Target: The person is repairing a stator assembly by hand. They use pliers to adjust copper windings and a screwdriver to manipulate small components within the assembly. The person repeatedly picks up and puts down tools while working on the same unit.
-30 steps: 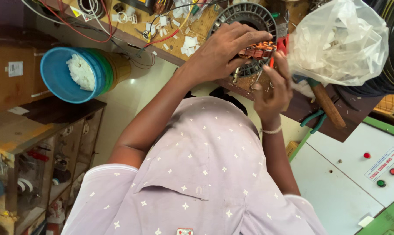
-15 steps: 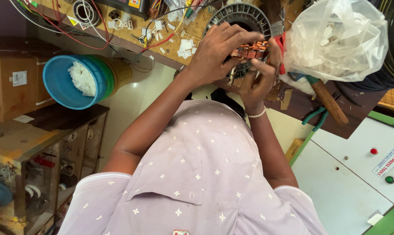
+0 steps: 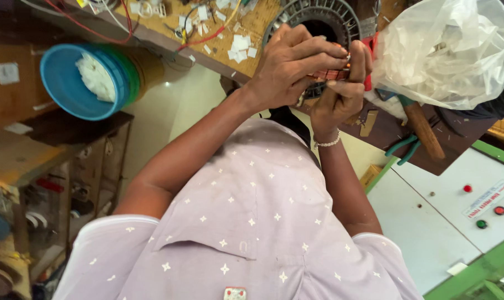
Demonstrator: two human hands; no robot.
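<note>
A round metal stator core (image 3: 318,16) with copper-coloured windings (image 3: 332,74) lies on the wooden bench (image 3: 263,22). My left hand (image 3: 293,64) reaches over it from the left, fingers curled down onto the winding bundle. My right hand (image 3: 341,97), with a bead bracelet at the wrist, comes up from below and pinches the same bundle against the left fingertips. Something red (image 3: 370,61) shows just behind the right fingers; what it is I cannot tell. My pale patterned shirt (image 3: 252,233) fills the lower view.
A blue tub (image 3: 68,83) holding white material sits at the left. A crumpled clear plastic bag (image 3: 446,50) lies right of the hands, with a wooden handle (image 3: 424,130) and green-handled pliers (image 3: 405,147) below it. A white panel with red and green buttons (image 3: 474,205) is at the right.
My right hand has risen and closed in against the left fingers on the winding. The view has moved slightly closer to the stator.
</note>
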